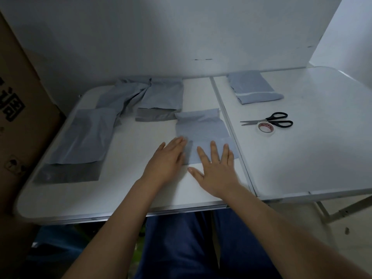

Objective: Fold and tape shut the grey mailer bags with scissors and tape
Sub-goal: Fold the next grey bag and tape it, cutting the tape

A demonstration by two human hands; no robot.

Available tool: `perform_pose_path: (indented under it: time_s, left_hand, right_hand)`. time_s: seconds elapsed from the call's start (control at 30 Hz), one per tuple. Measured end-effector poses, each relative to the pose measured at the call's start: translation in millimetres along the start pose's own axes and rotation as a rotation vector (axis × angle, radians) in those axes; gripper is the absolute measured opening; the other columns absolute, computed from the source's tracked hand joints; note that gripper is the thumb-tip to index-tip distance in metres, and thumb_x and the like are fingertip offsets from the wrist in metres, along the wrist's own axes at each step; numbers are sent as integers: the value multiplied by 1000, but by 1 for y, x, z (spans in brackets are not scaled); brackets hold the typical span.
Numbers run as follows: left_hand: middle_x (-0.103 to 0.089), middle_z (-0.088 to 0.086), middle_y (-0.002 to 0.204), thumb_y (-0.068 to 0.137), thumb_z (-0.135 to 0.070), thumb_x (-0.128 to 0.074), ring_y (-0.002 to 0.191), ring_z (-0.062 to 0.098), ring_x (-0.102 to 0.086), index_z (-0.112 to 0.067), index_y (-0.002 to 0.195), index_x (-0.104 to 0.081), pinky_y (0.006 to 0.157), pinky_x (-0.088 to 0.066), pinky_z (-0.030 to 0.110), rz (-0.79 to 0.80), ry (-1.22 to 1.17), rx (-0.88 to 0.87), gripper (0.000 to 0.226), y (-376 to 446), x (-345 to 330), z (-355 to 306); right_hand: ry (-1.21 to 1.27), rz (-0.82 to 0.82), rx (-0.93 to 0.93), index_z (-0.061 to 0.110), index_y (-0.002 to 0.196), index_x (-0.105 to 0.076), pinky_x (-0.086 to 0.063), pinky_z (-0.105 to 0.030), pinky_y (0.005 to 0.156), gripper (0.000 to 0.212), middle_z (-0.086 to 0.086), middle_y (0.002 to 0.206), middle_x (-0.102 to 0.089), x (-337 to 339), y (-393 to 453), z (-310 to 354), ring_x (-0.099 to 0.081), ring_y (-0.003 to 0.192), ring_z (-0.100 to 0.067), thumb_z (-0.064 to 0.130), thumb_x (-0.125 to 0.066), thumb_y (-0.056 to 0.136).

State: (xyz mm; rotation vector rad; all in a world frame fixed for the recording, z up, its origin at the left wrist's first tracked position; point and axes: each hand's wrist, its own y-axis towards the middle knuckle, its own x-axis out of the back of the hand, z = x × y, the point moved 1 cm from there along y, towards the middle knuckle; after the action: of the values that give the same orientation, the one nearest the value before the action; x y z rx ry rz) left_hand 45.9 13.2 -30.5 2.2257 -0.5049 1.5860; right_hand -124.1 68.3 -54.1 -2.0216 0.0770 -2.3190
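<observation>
Head view: both hands lie flat on the near end of one grey bag (pixel 202 129), palms down, fingers spread and gripping nothing. Left hand (pixel 168 158) covers the bag's near-left corner; right hand (pixel 216 168) has its fingers on the near flap, thumb off the edge on the table (pixel 120 198). Judgement: the hands press a fold flat so the crease holds before taping. Beyond the fingertips the bag's far end looks rolled or folded over. Scissors (pixel 269 120) and tape roll (pixel 266 127) sit touching each other, off to the right of the right fingers and well apart, within reach of that hand; neither is in use. A folded bag (pixel 254 89) lies farther right and beyond, likely a finished one set aside. Left of the left fingers lie three more bags (pixel 84 137), one crumpled, two with dark flaps open, seemingly waiting. Cardboard box (pixel 18 101) stands at far left. Taping not yet begun on the bag in hand.
</observation>
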Motion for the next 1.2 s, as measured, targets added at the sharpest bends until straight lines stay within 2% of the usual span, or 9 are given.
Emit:
perform_pose_path:
  time_s: [0.1,0.3,0.5,0.6,0.67,0.77,0.97,1.1,1.2]
  left_hand:
    - [-10,-6,161,101,-20,-36,147,9,-7,-24,154,-15,120,-6,39,77,42,-69,57,11,-6,-10]
    - [-7,-13,160,105,-38,-22,146,3,-1,-30,154,-15,120,-4,33,104,18,-25,50,4,-19,-5]
    - [-10,-14,160,104,-40,-23,146,3,-3,-32,153,-17,119,-5,33,100,10,-34,50,3,-20,-3]
    - [-15,-13,160,104,-37,-27,146,5,-9,-31,151,-25,119,-9,36,91,-16,-29,48,5,-17,-6]
    - [-21,-11,158,103,-33,-34,145,8,-18,-30,147,-36,119,-13,39,26,-65,-25,44,8,-11,-10]
    - [-29,-4,156,101,-23,-42,140,15,-33,-24,140,-49,116,-18,37,-90,-124,-24,39,22,3,-17]
    - [-37,-2,152,96,-12,-51,126,22,-49,-18,125,-64,99,-36,26,-110,-170,-44,32,62,30,-32]
    - [-36,-5,153,96,-13,-51,121,16,-55,-21,123,-65,96,-42,27,-81,-158,-93,31,83,33,-41]
    - [-35,-6,153,96,-12,-51,111,17,-60,-21,124,-64,93,-44,26,-72,-176,-115,33,95,30,-47]
  right_hand:
    - [6,5,4,33,153,11,13,-56,115,89,-12,159,20,1,0,-1,23,141,-46,77,9,76]
    - [24,-17,8,24,154,8,8,-51,118,100,-11,160,16,2,-3,-7,18,144,-39,77,22,71]
    - [28,-66,-173,12,154,-3,8,-48,118,79,-9,162,5,11,-8,-43,14,147,-32,63,-9,95]
    - [176,-315,-200,6,145,-35,-10,-48,117,63,-14,155,-28,21,-3,-67,-14,145,-35,48,-23,100]
    - [292,-492,-229,6,132,-51,-28,-45,110,45,-15,139,-48,33,5,-88,-37,131,-36,32,-39,97]
    - [352,-527,-362,9,124,-56,-35,-43,99,33,-16,128,-51,51,21,-123,-45,117,-36,11,-55,91]
    - [341,-446,-401,11,107,-63,-41,-43,93,27,-12,112,-60,60,52,-155,-46,112,-33,31,-65,88]
    - [257,-386,-360,11,101,-61,-42,-40,89,17,-8,105,-64,58,59,-161,-46,110,-29,23,-64,89]
    - [333,-458,-312,8,99,-63,-46,-41,87,16,-7,97,-66,61,63,-159,-53,105,-30,20,-65,89]
